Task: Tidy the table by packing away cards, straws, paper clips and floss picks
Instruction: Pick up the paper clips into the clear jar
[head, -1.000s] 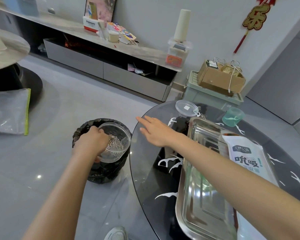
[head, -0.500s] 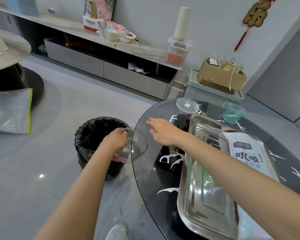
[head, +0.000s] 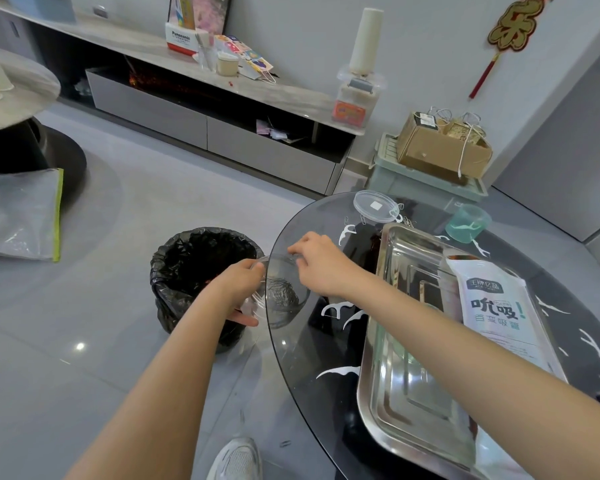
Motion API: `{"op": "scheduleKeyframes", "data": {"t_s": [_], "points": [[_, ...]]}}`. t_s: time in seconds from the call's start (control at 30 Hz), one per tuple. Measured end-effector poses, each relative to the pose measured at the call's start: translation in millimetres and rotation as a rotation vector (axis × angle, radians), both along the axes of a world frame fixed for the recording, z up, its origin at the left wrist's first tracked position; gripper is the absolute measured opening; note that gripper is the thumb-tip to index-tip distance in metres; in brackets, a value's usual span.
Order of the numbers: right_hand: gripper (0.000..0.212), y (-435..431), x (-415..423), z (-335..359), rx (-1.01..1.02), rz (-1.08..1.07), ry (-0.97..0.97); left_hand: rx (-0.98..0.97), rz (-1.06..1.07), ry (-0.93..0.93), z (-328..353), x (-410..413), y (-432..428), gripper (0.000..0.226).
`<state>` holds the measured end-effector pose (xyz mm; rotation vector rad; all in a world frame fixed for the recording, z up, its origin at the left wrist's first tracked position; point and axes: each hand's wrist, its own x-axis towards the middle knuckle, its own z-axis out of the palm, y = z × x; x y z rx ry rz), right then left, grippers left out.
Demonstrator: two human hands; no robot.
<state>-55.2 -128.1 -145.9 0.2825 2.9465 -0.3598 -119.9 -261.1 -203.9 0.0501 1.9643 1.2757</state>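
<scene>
My left hand (head: 238,289) grips a clear round container (head: 284,299) holding a heap of paper clips, tucked just under the left rim of the glass table (head: 309,382). Right above it, my right hand (head: 321,265) hovers at the rim with its fingertips bent down onto the glass. White floss picks (head: 333,310) lie scattered on the table. A few loose paper clips (head: 363,220) sit beside the container's clear lid (head: 374,206). A white straw packet (head: 496,303) lies in the steel tray (head: 371,403).
A bin lined with a black bag (head: 201,261) stands on the floor left of the table, behind my left hand. A green cup (head: 468,223) sits at the table's far side. A zip bag (head: 18,216) lies on the floor at left. My shoe (head: 236,459) shows below.
My left hand brought the container from over the bin rightward to under the table rim. My right hand drew back toward the rim and its fingers bent down.
</scene>
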Motion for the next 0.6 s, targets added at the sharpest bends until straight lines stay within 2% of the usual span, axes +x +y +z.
{"op": "scheduleKeyframes", "data": {"t_s": [0.13, 0.27, 0.33, 0.47, 0.6], "points": [[0.039, -9.8, 2.5, 7.8, -0.162, -0.01, 0.065, -0.005, -0.039, -0.019, 3.3, 4.2, -4.3, 0.035], [0.039, -2.7, 7.7, 7.2, -0.062, -0.06, 0.103, -0.001, -0.047, -0.034, 7.6, 6.5, -11.8, 0.037], [0.038, -6.6, 12.1, 2.7, -0.049, -0.017, 0.088, 0.01, -0.046, -0.047, 8.4, 7.0, -15.5, 0.037], [0.035, -26.7, 16.8, -2.4, -0.079, 0.145, 0.078, 0.016, -0.045, -0.056, 7.7, 7.6, -21.9, 0.035], [0.034, -27.9, 12.0, 4.0, -0.158, 0.08, 0.18, 0.006, -0.035, -0.057, 10.0, 7.9, -30.8, 0.034]]}}
